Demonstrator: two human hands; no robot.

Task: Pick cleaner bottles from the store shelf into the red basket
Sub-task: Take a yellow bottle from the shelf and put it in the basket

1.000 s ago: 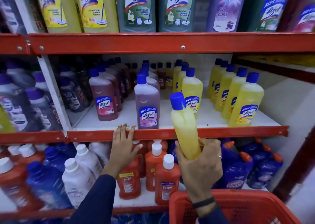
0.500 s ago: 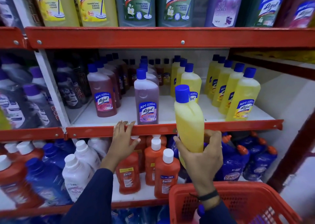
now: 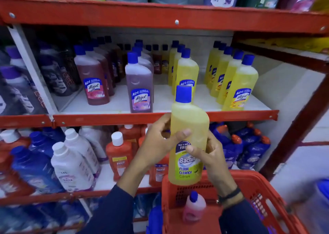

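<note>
A yellow Bactin floor cleaner bottle with a blue cap stands upright in front of the shelf, its base just above the far rim of the red basket. My left hand grips its left side, thumb across the front. My right hand holds it from the right, thumb on the label. A small pink bottle with a blue cap lies inside the basket, below the yellow one.
The red-framed shelf's middle level carries Lizol bottles: pink-red, purple and yellow. Orange, white and blue bottles crowd the lower level. A red upright stands at right.
My left hand left the shelf edge and took hold of the yellow bottle. The bottle turned label-forward and came down toward the basket. The view tilted down, showing the pink bottle inside.
</note>
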